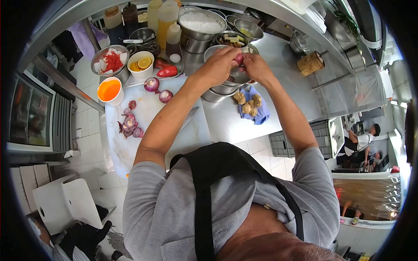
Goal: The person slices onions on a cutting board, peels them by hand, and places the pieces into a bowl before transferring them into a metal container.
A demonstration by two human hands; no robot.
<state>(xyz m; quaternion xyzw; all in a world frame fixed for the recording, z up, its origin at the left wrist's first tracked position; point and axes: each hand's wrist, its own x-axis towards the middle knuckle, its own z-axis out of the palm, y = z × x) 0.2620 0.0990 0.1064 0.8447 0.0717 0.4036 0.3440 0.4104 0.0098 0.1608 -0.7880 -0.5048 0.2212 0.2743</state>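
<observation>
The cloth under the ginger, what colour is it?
The cloth is plain bluish-purple, seen best in the head view.

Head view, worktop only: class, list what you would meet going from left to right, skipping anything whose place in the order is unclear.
Tub of orange liquid, tub of cut lemons, red peppers, knife, ginger, empty steel bowl.
</observation>
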